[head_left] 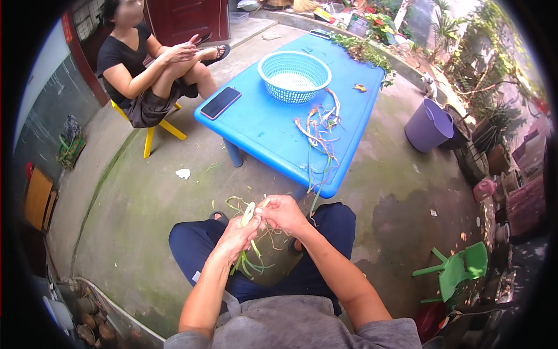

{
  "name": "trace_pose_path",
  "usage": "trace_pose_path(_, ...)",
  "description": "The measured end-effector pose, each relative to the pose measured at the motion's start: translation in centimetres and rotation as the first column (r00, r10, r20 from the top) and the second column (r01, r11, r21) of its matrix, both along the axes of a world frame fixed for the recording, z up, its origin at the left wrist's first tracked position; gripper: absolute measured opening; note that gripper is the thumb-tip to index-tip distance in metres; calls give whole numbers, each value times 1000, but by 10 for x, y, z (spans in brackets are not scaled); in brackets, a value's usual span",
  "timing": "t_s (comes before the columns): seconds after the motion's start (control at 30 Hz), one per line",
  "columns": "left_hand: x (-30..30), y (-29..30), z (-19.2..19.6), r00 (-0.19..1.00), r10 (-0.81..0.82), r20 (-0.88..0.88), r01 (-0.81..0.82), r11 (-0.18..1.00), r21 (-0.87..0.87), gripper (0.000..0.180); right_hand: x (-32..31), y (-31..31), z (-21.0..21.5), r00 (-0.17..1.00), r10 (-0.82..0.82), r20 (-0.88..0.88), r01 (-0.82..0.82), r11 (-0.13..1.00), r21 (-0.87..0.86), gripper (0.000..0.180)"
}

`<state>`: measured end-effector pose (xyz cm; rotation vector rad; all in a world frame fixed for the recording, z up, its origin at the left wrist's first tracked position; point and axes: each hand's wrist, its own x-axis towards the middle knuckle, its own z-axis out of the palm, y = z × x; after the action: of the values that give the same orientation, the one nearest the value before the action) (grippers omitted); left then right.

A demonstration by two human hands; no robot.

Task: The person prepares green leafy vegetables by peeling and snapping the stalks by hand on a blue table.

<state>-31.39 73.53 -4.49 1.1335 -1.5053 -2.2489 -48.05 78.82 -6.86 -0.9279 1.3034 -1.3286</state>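
Observation:
Over my lap, my left hand (238, 235) is closed around green onions (247, 266), whose green leaves hang below the fist. A pale yellow, flat piece with a dark slot (249, 214) sticks up from the same hand; its kind is unclear. My right hand (283, 214) meets the left, with thumb and fingers pinched on a thin pale stalk (265, 202). Stringy roots and leaves dangle between and below the hands. Ahead, more green onions (317, 139) lie loose along the right side of the blue table (256, 131), some leaves drooping over its near edge.
A blue plastic basket (294, 96) and a phone (221, 103) rest on the table, with leafy greens (363, 51) at its far corner. Someone sits on a yellow stool (149, 139) at left. A purple bucket (429, 125) and green chair (459, 270) stand at right.

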Motion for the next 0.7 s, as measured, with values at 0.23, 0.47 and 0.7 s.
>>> trace_pose_path(0.23,24,-7,-24,973,90,-211,-67,991,112,30,-98,-14,-14,843,-533,71,532,846,27,18)
trace_pose_path(0.47,21,-12,-22,902,327,-283,-189,886,423,27,-180,-61,-16,586,-657,-474,648,731,-213,18)
trace_pose_path(0.7,26,-22,-30,872,425,-245,-295,853,431,17,-253,-77,-28,73,-630,-773,712,575,-402,22)
